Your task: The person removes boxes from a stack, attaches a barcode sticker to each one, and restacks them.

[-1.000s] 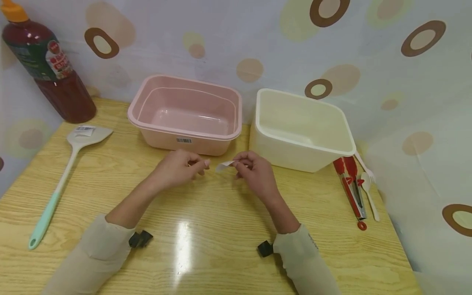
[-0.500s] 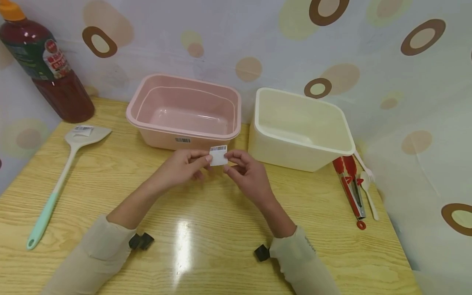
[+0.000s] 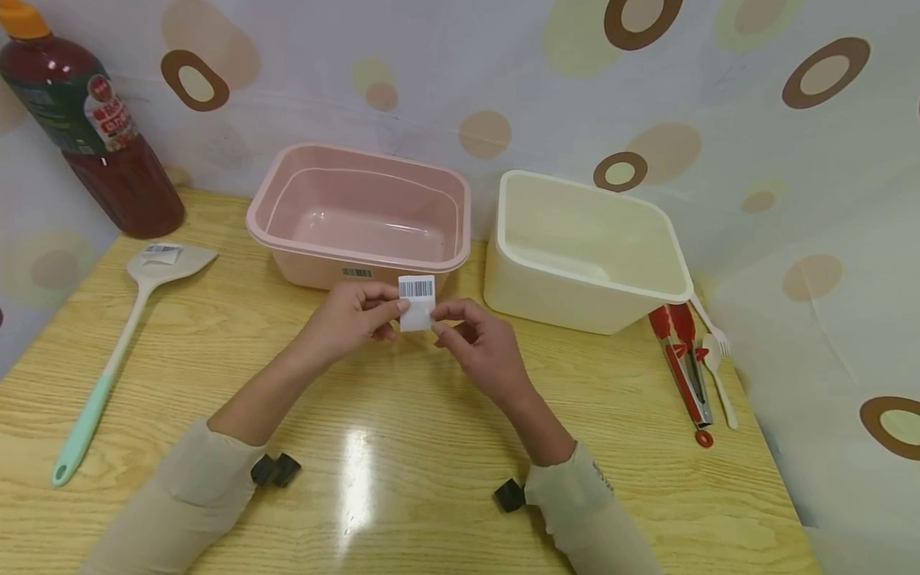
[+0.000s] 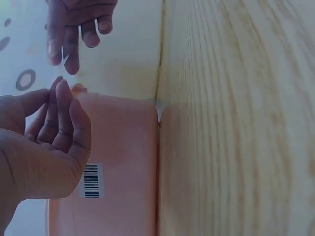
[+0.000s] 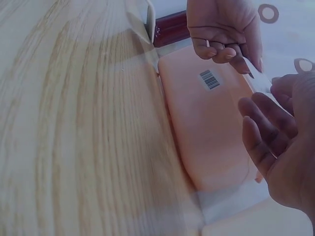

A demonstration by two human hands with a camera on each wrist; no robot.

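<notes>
A small white barcode label (image 3: 417,311) is held up between both hands, with its barcode along the top. My left hand (image 3: 352,319) pinches its left edge between thumb and finger. At the label's lower right edge, my right hand (image 3: 481,347) pinches it with thumb and forefinger; the other fingers curve loosely, as the right wrist view shows. Just behind the hands stands a pink plastic basin (image 3: 309,267), with a barcode sticker (image 3: 357,273) on its front wall. In the left wrist view the label is barely visible between the fingertips.
A cream bin (image 3: 546,299) stands right of the basin. Red-tipped tongs (image 3: 683,367), a spoon (image 3: 719,375) and a fork (image 3: 710,323) lie at the far right. On the left are a turner (image 3: 101,391) with a label (image 3: 162,253) on its head and a red sauce bottle (image 3: 129,184).
The label has turned from edge-on to facing the camera, and has moved slightly left and up. My left hand has taken hold of its left edge; the right hand has shifted a little left.
</notes>
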